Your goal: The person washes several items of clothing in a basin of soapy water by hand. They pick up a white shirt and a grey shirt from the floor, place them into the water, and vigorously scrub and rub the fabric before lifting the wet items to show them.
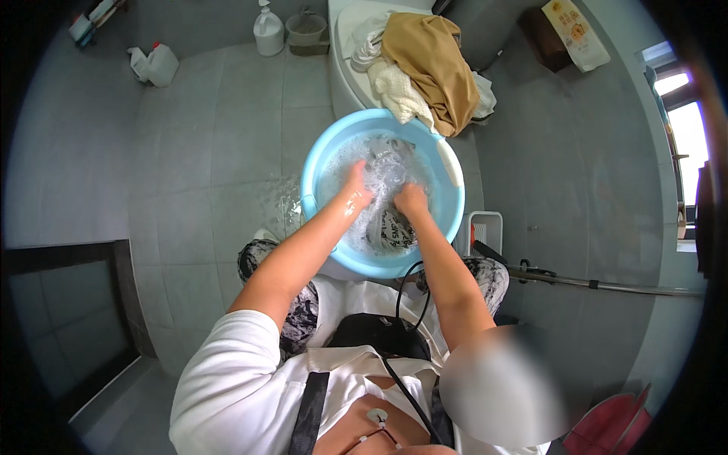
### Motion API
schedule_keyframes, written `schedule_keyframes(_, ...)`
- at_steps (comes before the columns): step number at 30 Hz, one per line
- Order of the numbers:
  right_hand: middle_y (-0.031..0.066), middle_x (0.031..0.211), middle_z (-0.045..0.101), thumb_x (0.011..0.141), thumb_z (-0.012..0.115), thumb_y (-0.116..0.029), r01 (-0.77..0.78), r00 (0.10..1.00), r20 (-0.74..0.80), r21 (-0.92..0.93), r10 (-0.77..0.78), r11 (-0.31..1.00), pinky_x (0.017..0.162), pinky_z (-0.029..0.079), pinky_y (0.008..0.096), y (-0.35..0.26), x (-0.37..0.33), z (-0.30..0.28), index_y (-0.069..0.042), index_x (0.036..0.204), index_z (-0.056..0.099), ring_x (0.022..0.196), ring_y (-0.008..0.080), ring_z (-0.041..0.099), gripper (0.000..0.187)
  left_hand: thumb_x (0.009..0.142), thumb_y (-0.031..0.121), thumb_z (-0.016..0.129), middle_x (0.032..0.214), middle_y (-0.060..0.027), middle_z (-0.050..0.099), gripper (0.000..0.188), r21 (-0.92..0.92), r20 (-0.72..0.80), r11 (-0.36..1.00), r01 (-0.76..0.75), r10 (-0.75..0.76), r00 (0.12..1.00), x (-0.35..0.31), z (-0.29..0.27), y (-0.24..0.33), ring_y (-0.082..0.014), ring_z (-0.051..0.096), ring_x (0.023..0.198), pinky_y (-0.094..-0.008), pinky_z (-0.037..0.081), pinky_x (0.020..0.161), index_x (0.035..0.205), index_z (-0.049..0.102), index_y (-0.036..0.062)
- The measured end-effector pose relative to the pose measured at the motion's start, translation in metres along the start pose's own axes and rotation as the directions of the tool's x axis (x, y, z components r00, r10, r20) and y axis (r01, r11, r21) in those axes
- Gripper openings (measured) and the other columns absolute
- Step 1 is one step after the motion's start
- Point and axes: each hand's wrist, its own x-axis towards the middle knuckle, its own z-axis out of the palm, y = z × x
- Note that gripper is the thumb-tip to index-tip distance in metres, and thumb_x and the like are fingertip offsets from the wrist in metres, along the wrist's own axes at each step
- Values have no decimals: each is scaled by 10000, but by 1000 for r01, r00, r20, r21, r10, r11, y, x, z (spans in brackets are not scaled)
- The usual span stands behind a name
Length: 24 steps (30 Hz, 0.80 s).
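A round light-blue basin (310, 171) holds sudsy water with a soaked white cloth (393, 230) in it, printed in black. Much of that cloth lies beneath foam. My left hand (358, 188) dips into the suds on the basin's left side, touching the wet bundle; its thumb side shows, but foam hides most of its fingers. On the right, my right hand (411, 199) is closed with its knuckles up, gripping the printed cloth, fingertips under water. The hands are a short way apart, with wet fabric and bubbles between them.
Behind the basin, a tan garment (432, 64) and a cream knit (398, 91) are piled on a white toilet (345, 83). A white pump bottle (268, 32) and a jug (161, 67) stand by the far wall. At right lie a small rack (493, 226) and a metal pole (614, 287).
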Motion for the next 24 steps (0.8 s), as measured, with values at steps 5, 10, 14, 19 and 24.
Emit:
schedule_keyframes(5,210,1022,556,750,586,-161,336,932,-289,466,-219,818,782,437,343,-20,-51,-58,0,1109,472,932,348,549,409,861,436,333,1208,-89,463,485,121,208,992,34,-58,976,-5,5,-8,-260,430,1113,-461,304,941,1209,423,110)
schedule_keyframes(10,194,1039,550,723,618,-52,676,730,-505,433,-460,596,766,447,343,-23,-99,-58,-55,1170,428,929,339,555,485,849,483,323,1193,-103,459,546,220,266,975,-30,-30,964,-33,14,1,-244,449,1086,-404,328,937,1213,402,84)
schedule_keyframes(14,157,1068,547,681,659,-40,718,696,-443,416,-565,558,773,451,353,-26,-114,-54,-61,1134,463,946,329,544,495,839,494,324,1008,-85,540,530,272,263,954,-125,51,963,-59,21,-2,-204,525,918,-336,430,812,1122,479,75)
schedule_keyframes(19,169,977,571,740,616,-199,723,679,-474,303,-560,621,733,453,383,-27,-85,-36,-90,1077,506,883,343,551,371,829,378,431,813,-52,559,359,302,411,890,-341,202,889,-1,-11,-16,-198,553,744,-335,483,717,983,530,70)
schedule_keyframes(24,218,847,571,779,572,-240,353,917,-324,384,-234,853,703,431,417,-12,-47,-56,-107,1030,524,818,369,552,289,836,292,436,809,-95,585,383,127,168,991,-36,14,986,2,-1,-10,-258,592,737,-407,495,688,1081,470,0)
